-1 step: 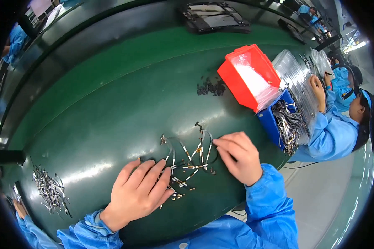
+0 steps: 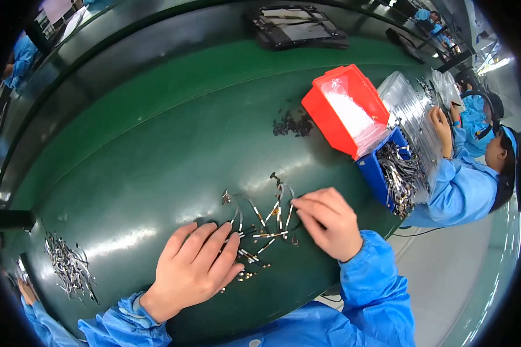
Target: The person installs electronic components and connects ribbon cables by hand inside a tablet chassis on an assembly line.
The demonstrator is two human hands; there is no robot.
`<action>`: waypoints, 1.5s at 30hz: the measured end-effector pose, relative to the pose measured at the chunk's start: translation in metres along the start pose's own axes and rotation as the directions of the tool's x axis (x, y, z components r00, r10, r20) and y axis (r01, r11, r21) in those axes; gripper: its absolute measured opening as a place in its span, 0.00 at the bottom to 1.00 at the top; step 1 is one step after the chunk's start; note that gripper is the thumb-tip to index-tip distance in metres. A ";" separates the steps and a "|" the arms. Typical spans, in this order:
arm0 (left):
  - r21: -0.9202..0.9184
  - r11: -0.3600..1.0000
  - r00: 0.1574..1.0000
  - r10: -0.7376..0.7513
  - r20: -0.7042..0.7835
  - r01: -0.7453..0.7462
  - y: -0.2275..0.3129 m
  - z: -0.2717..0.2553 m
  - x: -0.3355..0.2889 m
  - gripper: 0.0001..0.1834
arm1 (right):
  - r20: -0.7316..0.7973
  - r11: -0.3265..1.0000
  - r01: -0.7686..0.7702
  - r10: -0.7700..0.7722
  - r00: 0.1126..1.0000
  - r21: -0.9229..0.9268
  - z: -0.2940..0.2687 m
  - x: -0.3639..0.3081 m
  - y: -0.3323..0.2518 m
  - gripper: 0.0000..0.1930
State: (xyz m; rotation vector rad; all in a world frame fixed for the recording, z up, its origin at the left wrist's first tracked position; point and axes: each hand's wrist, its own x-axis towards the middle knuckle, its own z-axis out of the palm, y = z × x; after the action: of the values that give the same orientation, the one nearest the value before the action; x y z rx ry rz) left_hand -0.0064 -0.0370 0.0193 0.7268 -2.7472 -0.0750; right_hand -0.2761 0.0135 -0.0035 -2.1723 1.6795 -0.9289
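Several thin short cables [image 2: 272, 234], grey and black with white bands and small metal ends, lie loosely spread on the green table in front of me. My left hand [image 2: 197, 266] rests palm down over the left part of them, fingers extended and slightly spread, hiding some cables. At the right side of the spread, my right hand [image 2: 330, 222] has thumb and fingertips drawn together at a curved grey cable, which it appears to pinch. Small black ends [image 2: 276, 178] of cables stick out beyond the fingers.
Far left lies a heap of cables [image 2: 69, 266]. Small black parts [image 2: 292, 124] lie beside a red bin [image 2: 330, 110]; a blue bin [image 2: 373, 170] full of cables adjoins it, with clear trays [image 2: 408, 104] behind. A co-worker [image 2: 466, 185] sits at right. A black tray [image 2: 298, 26] stands far back.
My right hand has shifted very slightly left along with the cable at its fingertips. My left hand stays over the cables.
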 end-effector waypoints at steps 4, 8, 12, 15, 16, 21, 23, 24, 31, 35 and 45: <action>0.013 1.000 0.998 0.025 -0.053 -0.024 0.003 0.007 0.019 0.19 | 0.061 0.992 0.060 -0.067 0.996 0.111 -0.002 0.018 -0.001 0.14; -0.031 0.992 0.989 0.119 -0.084 -0.122 0.020 0.015 0.038 0.18 | -0.124 0.995 0.021 -0.032 0.992 -0.094 -0.010 0.056 0.030 0.09; -0.057 0.974 0.970 0.213 -0.113 -0.220 0.033 0.037 0.049 0.16 | -0.162 0.988 -0.004 -0.021 0.987 -0.155 0.002 0.070 0.048 0.08; -0.075 0.966 0.963 0.237 -0.131 -0.248 0.031 0.041 0.049 0.13 | -0.146 0.986 -0.006 -0.018 0.989 -0.166 0.008 0.073 0.055 0.07; -0.085 0.966 0.964 0.234 -0.126 -0.246 0.030 0.041 0.048 0.13 | -0.127 0.986 -0.001 -0.020 0.992 -0.168 0.009 0.073 0.057 0.07; -0.124 0.946 0.939 0.271 -0.212 -0.301 0.023 0.045 0.044 0.11 | -0.095 0.974 -0.066 0.046 0.994 -0.217 0.010 0.084 0.053 0.07; -0.143 0.944 0.942 0.265 -0.206 -0.297 0.022 0.046 0.043 0.11 | -0.066 0.964 -0.039 0.022 0.998 -0.265 0.011 0.086 0.055 0.07; -0.141 0.949 0.949 0.256 -0.185 -0.283 0.021 0.044 0.042 0.10 | -0.060 0.965 -0.043 0.028 0.998 -0.259 0.011 0.085 0.056 0.07; -0.065 0.986 0.973 0.142 -0.183 -0.156 0.022 0.044 0.040 0.12 | 0.025 0.927 0.110 -0.108 0.994 -0.358 0.006 0.078 0.058 0.10; -0.001 0.996 0.988 0.091 -0.122 -0.092 0.017 0.043 0.047 0.14 | 0.112 0.987 0.031 -0.013 0.994 -0.157 -0.005 0.073 0.050 0.08; -0.042 0.987 0.982 0.150 -0.112 -0.156 0.019 0.044 0.047 0.14 | -0.058 0.978 -0.206 0.206 0.977 0.008 -0.013 0.068 0.039 0.09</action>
State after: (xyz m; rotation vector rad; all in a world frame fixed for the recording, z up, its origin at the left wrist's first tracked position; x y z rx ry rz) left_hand -0.0673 -0.0443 -0.0075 0.4892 -2.6766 -0.0701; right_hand -0.3049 -0.0593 0.0077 -1.9399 1.8875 -0.9433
